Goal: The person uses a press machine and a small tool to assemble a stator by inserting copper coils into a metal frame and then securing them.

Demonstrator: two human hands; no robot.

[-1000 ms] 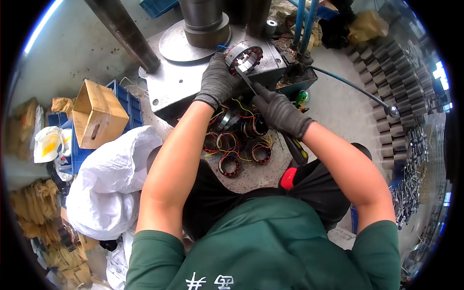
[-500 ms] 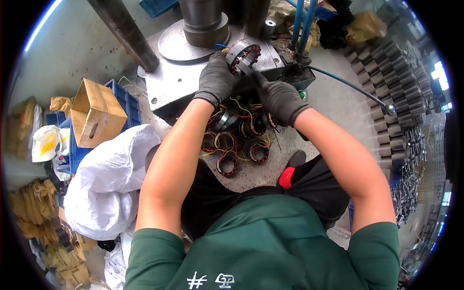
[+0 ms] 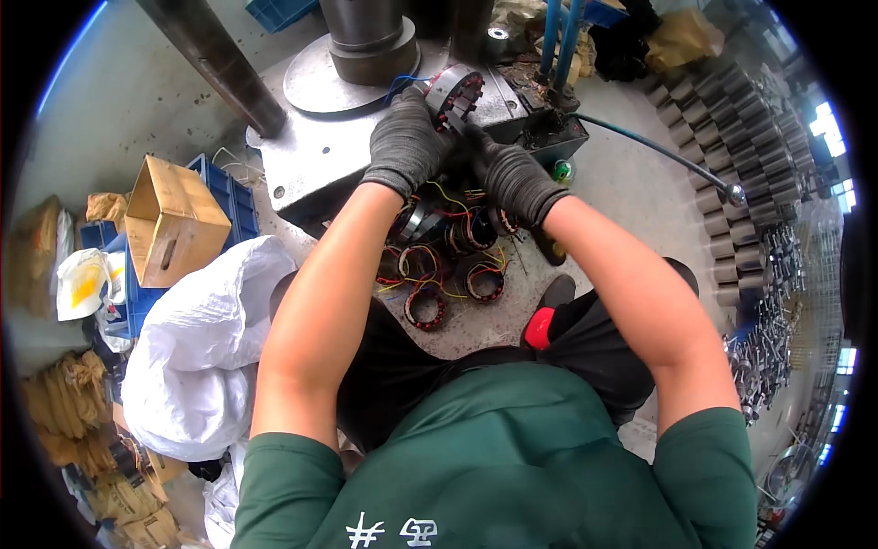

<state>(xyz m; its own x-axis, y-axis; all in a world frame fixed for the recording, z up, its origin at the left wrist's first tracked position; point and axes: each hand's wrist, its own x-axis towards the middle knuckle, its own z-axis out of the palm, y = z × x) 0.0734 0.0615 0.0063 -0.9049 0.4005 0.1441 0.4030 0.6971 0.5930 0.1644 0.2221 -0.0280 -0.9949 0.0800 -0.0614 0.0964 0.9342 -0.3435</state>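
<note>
In my dark-gloved left hand [image 3: 405,139] is a motor stator [image 3: 450,91], a metal ring with red end pieces along its rim and blue wires trailing off one side. It is held tilted above the edge of the steel press table [image 3: 315,169]. My right hand [image 3: 517,178], also gloved, closes around a flat grey tool [image 3: 455,121] whose tip reaches the near side of the stator. Most of that tool is hidden by the fingers, so its kind does not show. Below the hands, several more stators [image 3: 425,309] with coloured wires lie on the floor.
A thick steel column [image 3: 361,27] stands on a round plate behind the hands. At right, a lever with a ball end [image 3: 734,194] juts out beside stacked metal cylinders [image 3: 722,165]. Left are a cardboard box [image 3: 174,224], blue crates [image 3: 229,206] and a white sack [image 3: 197,357].
The stator has turned, its open face now angled more to the right. Both hands have shifted slightly with it, and the tool shows less. The whole view has moved a little.
</note>
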